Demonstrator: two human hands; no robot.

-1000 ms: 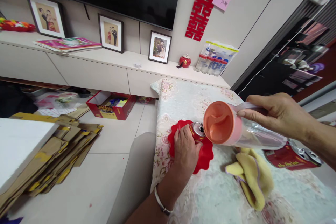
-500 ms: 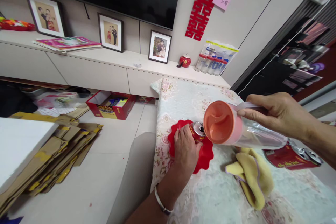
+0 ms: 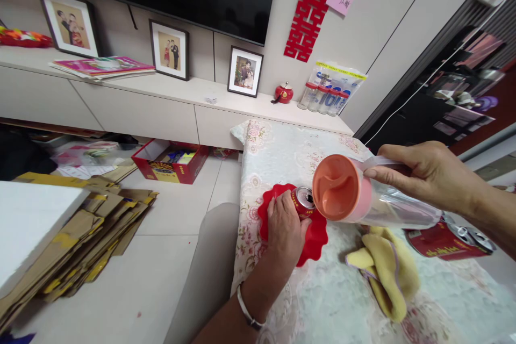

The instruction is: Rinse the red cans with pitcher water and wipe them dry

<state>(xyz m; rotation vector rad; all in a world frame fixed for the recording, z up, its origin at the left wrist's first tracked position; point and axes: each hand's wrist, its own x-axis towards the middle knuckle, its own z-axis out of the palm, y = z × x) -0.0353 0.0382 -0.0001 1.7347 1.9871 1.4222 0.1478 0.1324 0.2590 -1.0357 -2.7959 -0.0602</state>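
Note:
My left hand (image 3: 285, 226) is wrapped round a red drink can (image 3: 303, 201) with an opened silver top. The can stands on or just over a red scalloped plate (image 3: 315, 244). My right hand (image 3: 427, 174) grips the handle of a clear plastic pitcher (image 3: 399, 209) with an orange-pink lid (image 3: 336, 188). The pitcher is tipped on its side, its lid end close beside the can's rim. I cannot make out any liquid passing between them.
A yellow cloth (image 3: 387, 274) lies crumpled on the floral tablecloth (image 3: 334, 301). More red cans (image 3: 449, 239) stand at the right, partly behind the pitcher. A cabinet (image 3: 153, 110) with framed photos runs along the back. Flattened cardboard (image 3: 92, 236) lies at the left.

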